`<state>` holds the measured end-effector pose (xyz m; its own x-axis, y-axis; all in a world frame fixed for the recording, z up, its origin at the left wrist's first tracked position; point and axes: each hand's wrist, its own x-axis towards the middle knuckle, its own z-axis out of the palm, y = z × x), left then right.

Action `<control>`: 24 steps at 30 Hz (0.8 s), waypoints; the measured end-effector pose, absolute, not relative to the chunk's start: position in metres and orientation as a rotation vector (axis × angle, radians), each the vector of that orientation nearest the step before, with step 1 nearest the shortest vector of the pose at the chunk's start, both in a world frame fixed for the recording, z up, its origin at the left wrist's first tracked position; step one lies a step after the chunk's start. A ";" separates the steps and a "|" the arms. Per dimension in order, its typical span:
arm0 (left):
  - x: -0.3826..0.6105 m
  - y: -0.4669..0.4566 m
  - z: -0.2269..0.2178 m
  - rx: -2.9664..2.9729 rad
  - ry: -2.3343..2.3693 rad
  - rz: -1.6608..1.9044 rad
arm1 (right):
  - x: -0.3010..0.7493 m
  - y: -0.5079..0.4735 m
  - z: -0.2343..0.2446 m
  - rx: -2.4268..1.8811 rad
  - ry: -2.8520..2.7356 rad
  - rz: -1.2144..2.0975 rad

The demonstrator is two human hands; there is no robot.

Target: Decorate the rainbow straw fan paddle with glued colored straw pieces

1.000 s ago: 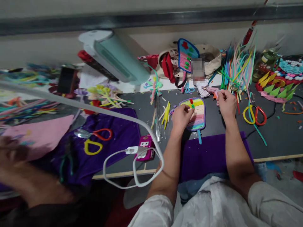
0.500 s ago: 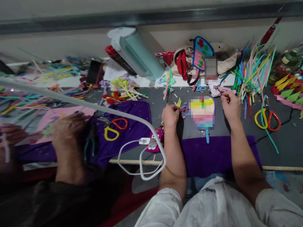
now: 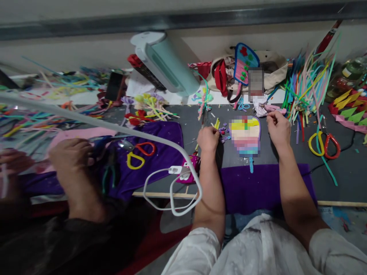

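On the dark tabletop, a flat craft piece [image 3: 245, 141], partly pixelated, has yellow, cream, pink and blue bands. A fuzzy blue stem [image 3: 251, 165] points from it toward me. My left hand [image 3: 208, 139] is closed in a pinch at its left; whatever the fingers hold is hidden. Beside those fingertips lie several small purple rounds [image 3: 223, 131] and short yellow strips [image 3: 217, 123]. To the right of the craft piece, my right hand [image 3: 278, 129] also pinches, its contents too small to make out. A pink item [image 3: 275, 109] lies just beyond it.
Purple cloth [image 3: 266, 187] lies along the near edge. Scissors [image 3: 323, 145] and a bundle of pipe cleaners [image 3: 308, 91] are at right. A teal pitcher [image 3: 169, 65] stands behind. At left, a white cable [image 3: 149, 139] crosses above a co-worker's hand [image 3: 70, 152] and more scissors [image 3: 140, 154].
My hands have barely shifted and keep their pinched shapes. The co-worker's nearer hand has moved left, and a dark blue object now shows beside it.
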<state>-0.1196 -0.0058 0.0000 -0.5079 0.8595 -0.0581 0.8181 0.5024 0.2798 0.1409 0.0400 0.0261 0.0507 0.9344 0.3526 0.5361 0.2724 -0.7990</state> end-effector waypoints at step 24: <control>-0.123 -0.028 0.014 1.677 2.319 0.184 | 0.135 0.036 0.028 -1.384 -1.640 0.527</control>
